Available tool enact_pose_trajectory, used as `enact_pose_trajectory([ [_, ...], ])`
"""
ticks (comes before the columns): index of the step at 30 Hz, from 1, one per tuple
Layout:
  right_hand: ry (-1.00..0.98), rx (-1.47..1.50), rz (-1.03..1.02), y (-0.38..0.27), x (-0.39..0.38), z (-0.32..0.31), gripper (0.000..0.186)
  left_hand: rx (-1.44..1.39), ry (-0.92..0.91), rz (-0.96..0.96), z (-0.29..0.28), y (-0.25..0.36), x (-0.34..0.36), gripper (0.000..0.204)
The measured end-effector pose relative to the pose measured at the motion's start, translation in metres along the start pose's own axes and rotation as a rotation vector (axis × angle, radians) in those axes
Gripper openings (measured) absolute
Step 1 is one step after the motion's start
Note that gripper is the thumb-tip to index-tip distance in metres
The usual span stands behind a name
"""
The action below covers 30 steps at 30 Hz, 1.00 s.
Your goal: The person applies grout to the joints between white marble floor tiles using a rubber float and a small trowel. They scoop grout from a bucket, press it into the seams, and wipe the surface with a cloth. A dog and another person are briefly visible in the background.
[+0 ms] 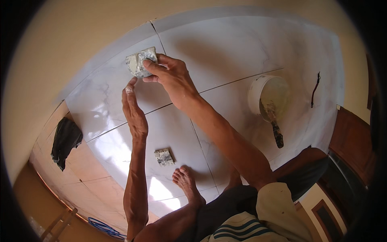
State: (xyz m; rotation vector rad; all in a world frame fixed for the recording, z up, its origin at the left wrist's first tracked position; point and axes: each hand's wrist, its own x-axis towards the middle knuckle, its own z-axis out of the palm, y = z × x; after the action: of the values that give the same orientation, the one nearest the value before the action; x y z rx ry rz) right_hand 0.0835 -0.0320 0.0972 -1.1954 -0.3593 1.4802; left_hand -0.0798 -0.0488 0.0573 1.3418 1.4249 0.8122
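Note:
My right hand [171, 76] grips a squarish, speckled piece [135, 62] smeared with pale paste, holding it over the marble-look floor tiles [205, 44]. My left hand [133, 109] has its fingers stretched out, their whitened tips just below that piece; I cannot tell whether they touch it. A second small, crusted square piece [164, 157] lies on the tile by my bare left foot [183, 181]. To the right stands a white tub [256, 90] of pale paste, with a dark-handled scraper [276, 133] resting in it.
A crumpled black sheet [64, 141] lies at the left on pinkish tiles [92, 173]. A thin dark strip [315, 90] lies right of the tub. A wall [92, 32] curves along the far side. Blue hose [105, 228] coils at lower left, and brown doors [350, 141] stand at right.

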Motion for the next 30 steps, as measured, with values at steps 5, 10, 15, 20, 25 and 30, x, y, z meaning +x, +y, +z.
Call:
enact_pose_trajectory([
  [5,0.113,0.125,0.077,-0.035,-0.089,-0.054,0.029,-0.628,-0.141,-0.166,0.075,0.078,-0.073,0.023],
  [10,0.221,-0.317,0.064,-0.064,-0.147,-0.102,0.031,-0.717,-0.166,-0.194,0.105,0.087,-0.1,0.026],
  [15,0.415,-1.816,-0.202,-0.104,-0.221,-0.223,0.044,-0.726,-0.2,-0.254,0.102,0.082,-0.102,0.035],
  [20,0.33,-1.481,0.208,-0.102,-0.252,-0.245,0.05,-0.716,-0.268,-0.305,0.108,0.085,-0.103,0.036],
  [25,0.41,-1.666,0.155,-0.112,-0.257,-0.239,0.046,-0.625,-0.296,-0.286,0.107,0.091,-0.105,0.039],
  [30,0.439,-1.93,-0.016,-0.124,-0.236,-0.248,0.044,-0.682,-0.394,-0.318,0.118,0.077,-0.115,0.038],
])
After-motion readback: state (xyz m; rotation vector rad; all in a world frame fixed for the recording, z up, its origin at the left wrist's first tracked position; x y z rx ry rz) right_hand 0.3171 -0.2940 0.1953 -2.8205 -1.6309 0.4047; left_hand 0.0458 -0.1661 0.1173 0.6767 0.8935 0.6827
